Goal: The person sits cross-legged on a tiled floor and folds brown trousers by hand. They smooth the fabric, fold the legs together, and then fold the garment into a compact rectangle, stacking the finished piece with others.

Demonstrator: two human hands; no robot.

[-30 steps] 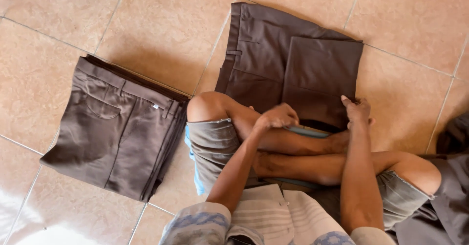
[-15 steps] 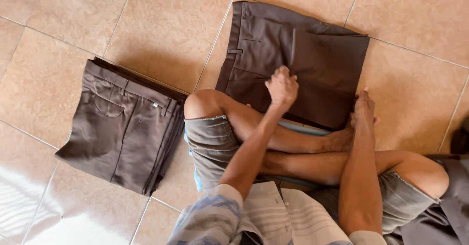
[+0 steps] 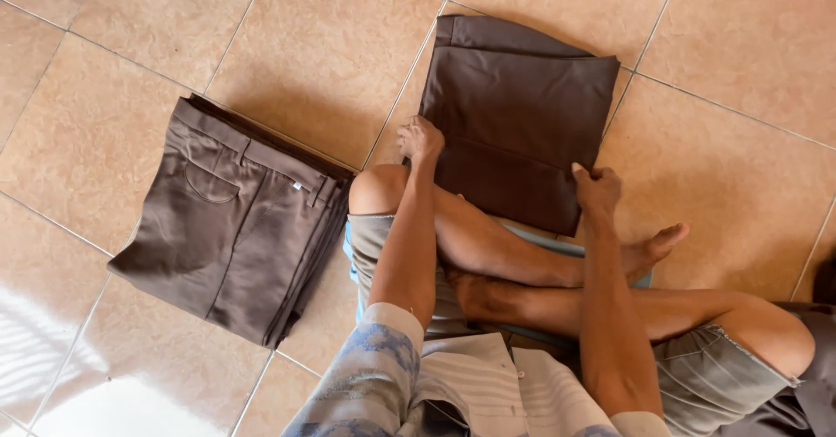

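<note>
I sit cross-legged on a tiled floor. A folded pair of dark brown trousers [image 3: 518,115] lies flat in front of my legs. My left hand [image 3: 420,138] grips its near left edge, fingers curled on the cloth. My right hand [image 3: 596,188] pinches the near right edge of the same folded trousers. Both arms reach out over my crossed legs.
A stack of folded brown trousers [image 3: 235,219] lies on the floor to my left, waistband and back pocket up. More dark cloth [image 3: 810,385] sits by my right knee. Tan floor tiles [image 3: 296,45] with grout lines surround everything.
The trousers in front now lie folded smaller and neater. Both my hands have moved forward from my shins to the near corners of the fold.
</note>
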